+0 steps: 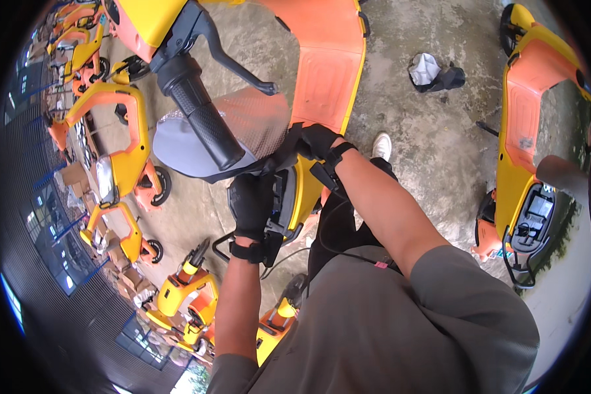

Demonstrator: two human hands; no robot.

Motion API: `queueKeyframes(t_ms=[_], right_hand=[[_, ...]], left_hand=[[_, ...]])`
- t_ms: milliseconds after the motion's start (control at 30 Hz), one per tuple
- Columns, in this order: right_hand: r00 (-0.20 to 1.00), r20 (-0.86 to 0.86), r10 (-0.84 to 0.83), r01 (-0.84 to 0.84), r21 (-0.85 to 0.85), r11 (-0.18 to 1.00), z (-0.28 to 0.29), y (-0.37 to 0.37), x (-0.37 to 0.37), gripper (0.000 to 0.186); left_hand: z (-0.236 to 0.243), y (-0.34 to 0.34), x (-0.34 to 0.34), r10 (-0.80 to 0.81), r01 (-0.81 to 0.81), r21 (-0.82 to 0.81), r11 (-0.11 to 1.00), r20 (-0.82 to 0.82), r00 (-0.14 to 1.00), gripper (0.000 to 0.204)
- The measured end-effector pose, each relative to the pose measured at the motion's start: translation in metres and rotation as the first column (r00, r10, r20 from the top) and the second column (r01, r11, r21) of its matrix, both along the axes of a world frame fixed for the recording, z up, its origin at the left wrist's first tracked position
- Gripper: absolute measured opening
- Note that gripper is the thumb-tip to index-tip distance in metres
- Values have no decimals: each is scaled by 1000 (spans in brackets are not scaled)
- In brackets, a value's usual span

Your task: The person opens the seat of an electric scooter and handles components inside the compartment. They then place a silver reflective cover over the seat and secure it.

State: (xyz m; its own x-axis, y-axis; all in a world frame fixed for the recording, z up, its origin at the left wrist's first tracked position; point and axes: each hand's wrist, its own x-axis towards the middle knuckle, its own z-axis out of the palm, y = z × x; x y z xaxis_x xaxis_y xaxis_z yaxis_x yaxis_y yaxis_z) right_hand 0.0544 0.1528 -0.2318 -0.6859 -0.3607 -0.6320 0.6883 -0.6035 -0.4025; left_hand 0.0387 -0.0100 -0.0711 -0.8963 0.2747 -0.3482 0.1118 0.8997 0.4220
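Note:
Both my hands wear black gloves, with black straps round the wrists. What looks like a seat cover (262, 121), grey and pale orange with a black edge, is held up in front of me. My left hand (251, 205) is closed on its near black edge, fingers partly hidden. At its right end, my right hand (316, 142) pinches the same edge. The black handlebar grip (207, 118) of a yellow and orange scooter crosses in front of the cover, with the brake lever (233, 65) beyond it. Below the cover shows the scooter's open seat compartment (284, 200).
Another scooter (522, 131) stands at the right, its seat compartment open. Several yellow scooters (121, 118) and cardboard boxes (75, 177) line the left. A crumpled white and black piece (433, 72) lies on the concrete floor (420, 141). A dark cable (285, 258) runs beside my left wrist.

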Motion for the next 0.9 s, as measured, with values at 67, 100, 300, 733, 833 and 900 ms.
queueKeyframes(t_ms=[67, 100, 300, 733, 833, 900], right_hand=[[1000, 0, -24, 24, 54, 998, 3, -2, 0, 24], [998, -2, -67, 67, 117, 991, 12, -1, 0, 25], [981, 117, -157, 147, 92, 985, 22, -9, -3, 19], [985, -165, -56, 122, 427, 896, -27, -7, -2, 22], [997, -49, -57, 76, 640, 765, 10, -9, 14, 33], [979, -199, -47, 178, 718, 673, 27, -12, 46, 49]], left_hand=[[-2, -2, -3, 4, -4, -25, 1000, -16, 1000, 32], [-3, -2, -4, 2, -2, 2, 1000, -34, 999, 32], [10, 2, 0, 37, -41, 77, 996, 52, 998, 39], [-4, -227, 110, -201, 82, -281, 956, -428, 881, 44], [-22, -245, 113, -180, 108, -182, 977, -444, 878, 38], [-31, -252, 114, -123, 103, -68, 992, -540, 833, 33]])
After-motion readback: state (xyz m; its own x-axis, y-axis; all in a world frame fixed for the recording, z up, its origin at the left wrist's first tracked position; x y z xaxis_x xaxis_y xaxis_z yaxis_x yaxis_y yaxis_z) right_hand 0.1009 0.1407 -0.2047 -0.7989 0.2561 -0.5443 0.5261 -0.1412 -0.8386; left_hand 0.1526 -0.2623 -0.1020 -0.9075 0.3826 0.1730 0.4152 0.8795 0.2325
